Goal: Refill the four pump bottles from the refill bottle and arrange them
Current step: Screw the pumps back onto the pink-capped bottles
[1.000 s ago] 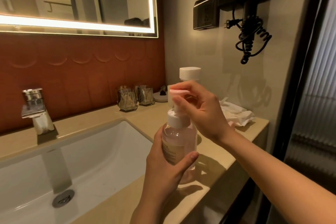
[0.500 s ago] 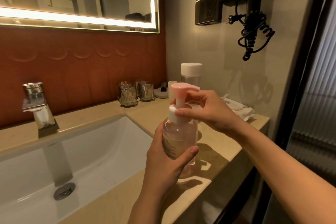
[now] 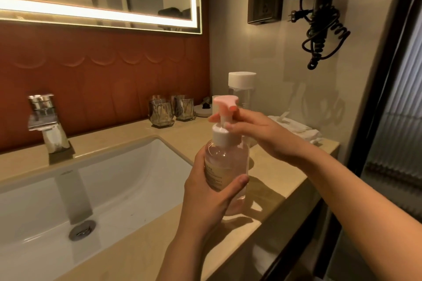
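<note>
Probably partway only, w/ one btl near finished, judging by layout. Nearest: left hand (image 3: pixel 205 203) wrapped round lower body of pump bottle (image 3: pixel 225 171), thumb across front below label, other fingers hidden behind. Btl upright at front edge of counter (image 3: pixel 285 189); standing on it or lifted just clear, can't tell. Pale pink liquid nearly up to shoulder, so refill of this one likely done. Pump head (image 3: pixel 225 104) already in neck, white collar (image 3: pixel 220 137) down on btl; tightness not readable.

Just behind: right hand (image 3: pixel 258 134) in from right side, fingers curled round pump stem betw collar and pink nozzle, pinching it, wrist low, forearm running back toward cam. Prob seating or screwing pump down, a guess only.

Further back, well apart from both hands: refill bottle (image 3: pixel 242 91), clear, white cap on, upright on counter near wall; level inside hard to read. Beside it, crumpled white tissue (image 3: pixel 296 128). Back left: two glasses (image 3: pixel 161 114), then faucet (image 3: pixel 45 121) over sink (image 3: pixel 114 189). High on wall: hair dryer (image 3: pixel 319 29) w/ coiled cord.

Left to do, as far as shown: make sure pump closed, set btl down, then other three pump btls (none clearly in view) plus arranging. No lined-up row visible on counter.
</note>
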A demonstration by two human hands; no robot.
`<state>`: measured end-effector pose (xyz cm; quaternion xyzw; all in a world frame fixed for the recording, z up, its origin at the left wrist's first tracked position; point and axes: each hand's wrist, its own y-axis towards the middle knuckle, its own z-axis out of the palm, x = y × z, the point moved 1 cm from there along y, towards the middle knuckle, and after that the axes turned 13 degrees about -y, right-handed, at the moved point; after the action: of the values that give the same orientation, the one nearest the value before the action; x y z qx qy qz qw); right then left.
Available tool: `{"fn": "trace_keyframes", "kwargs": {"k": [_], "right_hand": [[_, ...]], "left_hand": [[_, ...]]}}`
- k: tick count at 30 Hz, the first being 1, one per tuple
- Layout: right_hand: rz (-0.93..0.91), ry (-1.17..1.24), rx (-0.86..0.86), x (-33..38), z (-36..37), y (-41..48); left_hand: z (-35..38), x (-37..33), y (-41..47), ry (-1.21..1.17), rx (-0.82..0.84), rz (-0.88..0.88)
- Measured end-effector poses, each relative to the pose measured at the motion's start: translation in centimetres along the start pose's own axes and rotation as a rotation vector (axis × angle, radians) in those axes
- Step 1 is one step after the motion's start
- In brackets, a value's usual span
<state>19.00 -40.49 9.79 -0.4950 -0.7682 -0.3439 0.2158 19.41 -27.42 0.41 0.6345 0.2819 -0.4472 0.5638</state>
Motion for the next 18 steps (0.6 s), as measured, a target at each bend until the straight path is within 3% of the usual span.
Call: {"fn": "trace_keyframes", "kwargs": {"k": [8, 14, 16, 18], "right_hand": [[0.049, 0.022, -0.197, -0.9, 0.5, 0.3], [0.117, -0.332, -0.39, -0.2, 1.8, 1.0], [0.137, -0.439, -0.317, -0.2, 1.6, 1.2], [0.121, -0.322, -0.155, -0.4, 1.2, 1.1]], "left_hand": [[0.0, 0.1, 0.0, -0.001, 0.007, -0.004], [0.2, 0.0, -0.1, 0.047, -0.012, -0.014], [0.2, 0.0, -0.1, 0.052, -0.015, -0.009], [0.1, 0.0, -0.1, 0.03, -0.007, -0.004]]}}
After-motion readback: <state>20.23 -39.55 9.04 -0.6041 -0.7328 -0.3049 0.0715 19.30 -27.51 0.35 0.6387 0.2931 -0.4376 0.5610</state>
